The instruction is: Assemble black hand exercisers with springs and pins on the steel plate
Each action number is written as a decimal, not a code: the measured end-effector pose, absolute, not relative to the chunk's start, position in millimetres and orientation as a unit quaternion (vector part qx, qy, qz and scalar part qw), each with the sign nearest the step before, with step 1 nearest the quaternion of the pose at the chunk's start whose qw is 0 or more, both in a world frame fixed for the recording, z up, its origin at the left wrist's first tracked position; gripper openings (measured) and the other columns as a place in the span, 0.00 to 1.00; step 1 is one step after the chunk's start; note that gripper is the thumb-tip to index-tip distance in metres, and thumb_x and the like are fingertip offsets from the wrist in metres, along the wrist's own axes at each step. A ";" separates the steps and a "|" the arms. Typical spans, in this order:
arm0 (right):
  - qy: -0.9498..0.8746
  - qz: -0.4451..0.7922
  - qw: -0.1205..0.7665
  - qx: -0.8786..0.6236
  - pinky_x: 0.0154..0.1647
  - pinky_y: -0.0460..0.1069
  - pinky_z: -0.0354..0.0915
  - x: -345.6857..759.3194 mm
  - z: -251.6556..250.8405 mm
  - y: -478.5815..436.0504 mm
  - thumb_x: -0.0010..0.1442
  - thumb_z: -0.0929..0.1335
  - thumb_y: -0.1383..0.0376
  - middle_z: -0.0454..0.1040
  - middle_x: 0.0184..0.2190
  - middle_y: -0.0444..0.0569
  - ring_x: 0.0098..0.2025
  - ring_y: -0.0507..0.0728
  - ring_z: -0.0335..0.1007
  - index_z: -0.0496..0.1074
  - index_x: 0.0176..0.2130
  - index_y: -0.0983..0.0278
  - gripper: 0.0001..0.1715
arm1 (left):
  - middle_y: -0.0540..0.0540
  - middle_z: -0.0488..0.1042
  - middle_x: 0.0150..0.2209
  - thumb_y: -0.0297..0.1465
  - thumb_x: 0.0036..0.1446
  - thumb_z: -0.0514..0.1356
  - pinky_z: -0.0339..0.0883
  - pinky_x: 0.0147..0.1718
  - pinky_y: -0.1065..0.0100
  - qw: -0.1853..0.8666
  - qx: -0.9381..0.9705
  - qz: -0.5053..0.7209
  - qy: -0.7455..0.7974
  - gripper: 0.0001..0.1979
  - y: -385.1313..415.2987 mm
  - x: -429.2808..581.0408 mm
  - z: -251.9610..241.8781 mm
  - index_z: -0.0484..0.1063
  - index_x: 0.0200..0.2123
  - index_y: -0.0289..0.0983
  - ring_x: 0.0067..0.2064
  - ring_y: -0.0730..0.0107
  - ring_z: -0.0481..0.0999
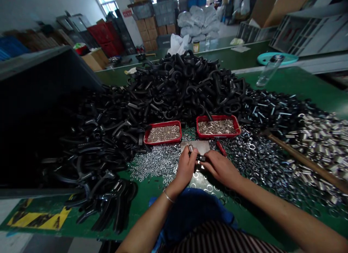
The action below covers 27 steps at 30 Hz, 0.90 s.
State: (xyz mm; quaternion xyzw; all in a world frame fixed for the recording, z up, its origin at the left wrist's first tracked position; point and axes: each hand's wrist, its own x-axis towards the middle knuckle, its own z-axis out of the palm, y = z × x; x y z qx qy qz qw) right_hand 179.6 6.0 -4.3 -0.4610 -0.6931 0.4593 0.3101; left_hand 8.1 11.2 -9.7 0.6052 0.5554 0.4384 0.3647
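Observation:
My left hand (pixel 186 168) pinches a small steel coil spring (pixel 190 148) upright between its fingertips. My right hand (pixel 220 169) grips a small black part (pixel 201 158) whose end nearly meets the spring. Both hands are above a flat steel plate (pixel 196 146), and its lower part is hidden by my fingers. Loose silver washers (pixel 154 162) lie around my hands on the green workbench (pixel 38 218). Just ahead stand a pair of red trays (pixel 162 125) (pixel 218 117) filled with small metal pieces. A red-handled tool (pixel 221 148) lies beyond my right hand.
A large heap of black curved plastic parts (pixel 185 86) rises behind the trays. At right lie metal sleeves (pixel 323 148) and a wooden-handled tool (pixel 304 155). A glass bottle (pixel 270 70) stands near a teal dish (pixel 277 58). Cartons and white sacks (pixel 198 23) fill the background.

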 end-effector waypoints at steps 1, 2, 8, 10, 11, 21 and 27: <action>-0.676 0.493 0.309 -0.452 0.26 0.47 0.63 178.6 -3.9 5.5 0.63 0.64 0.44 0.72 0.27 0.47 0.26 0.53 0.67 0.68 0.34 0.63 0.25 | 0.47 0.69 0.34 0.39 0.69 0.49 0.61 0.40 0.65 0.354 0.614 0.432 0.558 0.12 11.2 7.7 -9.3 0.64 0.37 0.39 0.37 0.66 0.68; -0.647 0.560 0.288 -0.430 0.23 0.47 0.62 177.8 -3.4 4.8 0.66 0.60 0.43 0.70 0.24 0.46 0.22 0.52 0.64 0.67 0.33 0.63 0.27 | 0.47 0.69 0.35 0.39 0.69 0.49 0.61 0.41 0.65 0.339 0.633 0.421 0.554 0.11 11.3 7.1 -8.8 0.64 0.37 0.39 0.38 0.65 0.69; -0.614 0.609 0.264 -0.426 0.20 0.45 0.59 176.3 1.6 3.2 0.64 0.63 0.43 0.73 0.28 0.47 0.21 0.50 0.63 0.67 0.36 0.63 0.25 | 0.47 0.69 0.35 0.38 0.69 0.48 0.62 0.41 0.65 0.314 0.668 0.397 0.545 0.10 8.8 3.7 -7.8 0.64 0.38 0.39 0.38 0.66 0.70; -0.646 0.568 0.270 -0.433 0.22 0.45 0.59 177.0 2.3 2.3 0.64 0.63 0.44 0.71 0.26 0.46 0.22 0.50 0.62 0.68 0.35 0.63 0.25 | 0.47 0.69 0.35 0.37 0.69 0.48 0.62 0.41 0.65 0.298 0.661 0.400 0.561 0.10 6.4 3.3 -9.0 0.63 0.38 0.39 0.37 0.66 0.69; -0.648 0.589 0.245 -0.416 0.21 0.45 0.58 177.4 2.4 1.4 0.67 0.59 0.43 0.69 0.23 0.44 0.20 0.50 0.59 0.68 0.36 0.63 0.27 | 0.47 0.69 0.35 0.37 0.69 0.48 0.62 0.41 0.64 0.287 0.671 0.396 0.557 0.10 5.4 3.0 -9.6 0.63 0.38 0.39 0.37 0.66 0.69; -0.701 0.521 0.197 -0.447 0.26 0.47 0.63 179.9 -1.0 -4.2 0.68 0.51 0.41 0.72 0.25 0.48 0.24 0.53 0.67 0.68 0.37 0.63 0.35 | 0.48 0.67 0.32 0.37 0.68 0.48 0.61 0.38 0.66 0.311 0.662 0.375 0.570 0.10 1.4 11.1 -15.4 0.61 0.35 0.39 0.35 0.67 0.68; -0.640 0.639 0.166 -0.392 0.24 0.47 0.66 195.9 -2.6 2.5 0.68 0.53 0.41 0.78 0.33 0.51 0.23 0.52 0.68 0.71 0.46 0.65 0.35 | 0.45 0.70 0.37 0.36 0.68 0.48 0.64 0.43 0.64 0.272 0.780 0.256 0.502 0.10 32.7 1.8 -5.9 0.63 0.37 0.38 0.40 0.65 0.70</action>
